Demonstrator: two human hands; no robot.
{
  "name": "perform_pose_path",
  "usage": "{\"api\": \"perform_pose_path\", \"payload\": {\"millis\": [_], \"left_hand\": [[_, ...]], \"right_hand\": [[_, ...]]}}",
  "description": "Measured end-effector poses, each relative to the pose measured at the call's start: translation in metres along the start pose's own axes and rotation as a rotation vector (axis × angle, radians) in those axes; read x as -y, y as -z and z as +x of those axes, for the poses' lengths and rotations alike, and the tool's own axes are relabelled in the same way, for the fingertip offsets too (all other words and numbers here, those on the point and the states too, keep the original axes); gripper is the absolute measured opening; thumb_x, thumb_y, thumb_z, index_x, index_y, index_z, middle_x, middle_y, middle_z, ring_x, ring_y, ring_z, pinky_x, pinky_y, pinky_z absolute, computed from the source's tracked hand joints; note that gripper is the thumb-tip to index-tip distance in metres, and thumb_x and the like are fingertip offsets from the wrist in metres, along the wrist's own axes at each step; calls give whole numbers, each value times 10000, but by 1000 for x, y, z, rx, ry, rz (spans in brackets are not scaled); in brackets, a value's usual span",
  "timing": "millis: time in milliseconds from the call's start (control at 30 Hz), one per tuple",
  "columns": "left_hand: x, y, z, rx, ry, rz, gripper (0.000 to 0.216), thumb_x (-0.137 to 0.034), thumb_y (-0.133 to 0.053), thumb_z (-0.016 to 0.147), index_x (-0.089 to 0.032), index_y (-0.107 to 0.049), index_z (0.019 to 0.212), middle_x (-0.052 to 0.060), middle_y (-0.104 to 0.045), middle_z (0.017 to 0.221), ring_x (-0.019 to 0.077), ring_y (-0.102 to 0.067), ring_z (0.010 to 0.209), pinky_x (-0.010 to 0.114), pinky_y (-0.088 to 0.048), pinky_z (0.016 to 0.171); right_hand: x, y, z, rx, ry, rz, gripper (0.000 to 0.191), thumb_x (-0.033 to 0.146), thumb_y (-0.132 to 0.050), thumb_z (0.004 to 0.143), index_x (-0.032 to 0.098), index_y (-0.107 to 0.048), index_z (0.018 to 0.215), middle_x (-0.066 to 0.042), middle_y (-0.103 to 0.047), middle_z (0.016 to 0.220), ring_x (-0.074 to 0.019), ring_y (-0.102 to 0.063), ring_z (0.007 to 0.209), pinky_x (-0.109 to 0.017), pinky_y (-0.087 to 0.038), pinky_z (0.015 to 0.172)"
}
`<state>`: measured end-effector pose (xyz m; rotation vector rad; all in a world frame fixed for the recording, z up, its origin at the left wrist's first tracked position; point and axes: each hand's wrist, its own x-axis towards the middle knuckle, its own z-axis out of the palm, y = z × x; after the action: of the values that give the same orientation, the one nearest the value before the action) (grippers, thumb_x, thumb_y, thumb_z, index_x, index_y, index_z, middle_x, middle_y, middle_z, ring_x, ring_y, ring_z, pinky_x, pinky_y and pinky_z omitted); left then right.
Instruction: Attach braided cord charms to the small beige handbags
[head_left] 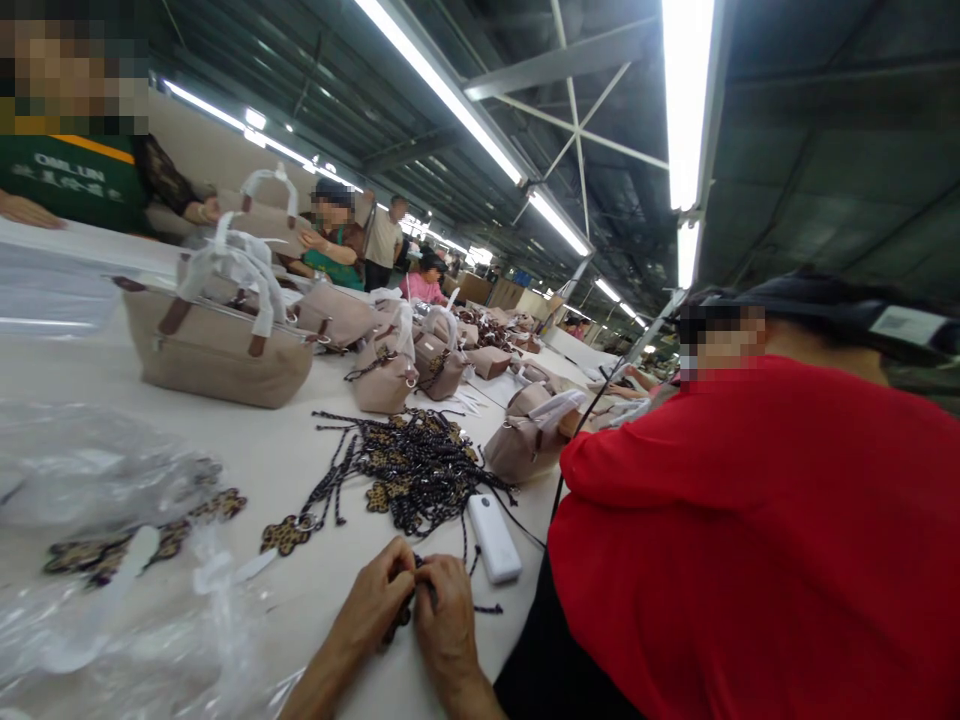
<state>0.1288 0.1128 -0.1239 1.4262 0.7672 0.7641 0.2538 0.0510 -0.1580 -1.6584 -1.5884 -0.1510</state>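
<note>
Left hand [381, 592] and right hand [448, 610] together at a dark cord piece [398, 624].
The fingers of both are closed on it, over the worktop [262, 455], near the white device [495, 542] and the cord pile [424, 462].

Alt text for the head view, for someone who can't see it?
Left hand and right hand pinch a dark cord piece over a pale table, near a tangled pile of black cords with leopard-print charms. Beige handbags stand beyond; a person in red fills the picture's right.
</note>
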Motion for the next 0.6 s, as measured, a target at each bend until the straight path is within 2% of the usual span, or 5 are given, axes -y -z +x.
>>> {"api": "perform_pose_path", "payload": {"millis": [400, 600], "left_hand": [[5, -1, 8, -69, -112, 128, 105, -321, -502, 715, -228, -456, 700, -39, -483, 610, 153, -484, 604, 248, -379, 584], [6, -2, 11, -71, -89, 121, 108, -330, -503, 704, -232, -458, 696, -31, -485, 612, 161, -482, 616, 250, -367, 596]], "right_hand": [[2, 3, 0, 19, -5, 6, 254, 23, -521, 811, 237, -655, 845, -22, -649, 864, -204, -583, 873, -329, -463, 782], [0, 3, -1, 24, -9, 17, 278, 6, -518, 802, 241, -653, 866, -23, -653, 901, -203, -584, 893, -329, -463, 791]]}}
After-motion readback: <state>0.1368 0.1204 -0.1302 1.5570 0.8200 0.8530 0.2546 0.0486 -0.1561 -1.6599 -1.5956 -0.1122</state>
